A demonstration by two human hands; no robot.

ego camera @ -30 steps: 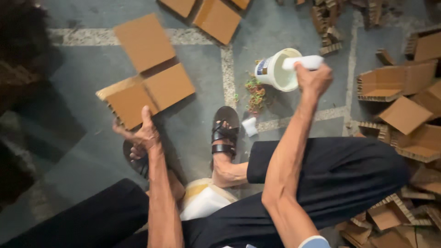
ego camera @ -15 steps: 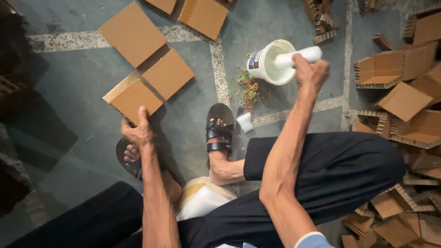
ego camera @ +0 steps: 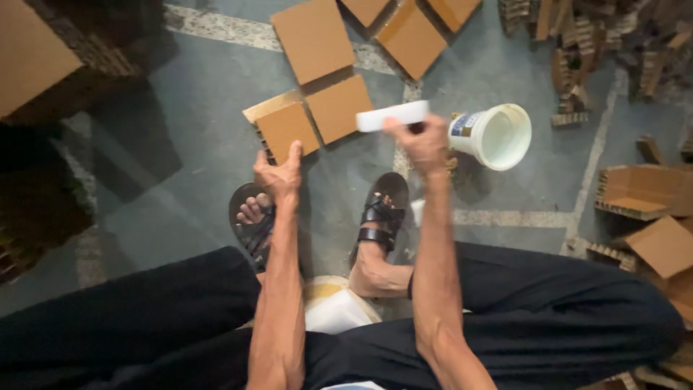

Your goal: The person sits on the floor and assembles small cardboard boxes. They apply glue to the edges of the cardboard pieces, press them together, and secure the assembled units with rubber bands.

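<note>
My right hand (ego camera: 424,143) grips a white flat tool (ego camera: 392,115), likely a glue spreader, held in the air left of a white plastic bucket (ego camera: 494,135) lying tilted on the floor. My left hand (ego camera: 280,172) reaches down with fingers spread, its thumb touching the near edge of a stack of brown cardboard squares (ego camera: 287,128). A second cardboard square (ego camera: 339,107) lies right beside that stack. My sandalled feet (ego camera: 379,217) rest on the grey floor just below both hands.
More flat cardboard squares (ego camera: 313,37) lie further away on the floor. Folded cardboard boxes (ego camera: 644,192) pile up at the right, and corrugated scraps (ego camera: 570,43) sit at the top right. A tall cardboard stack (ego camera: 43,50) stands at the upper left.
My right hand has drawn the white tool out of the bucket and moved it left, toward the cardboard stack. My left hand stays at the stack's near edge.
</note>
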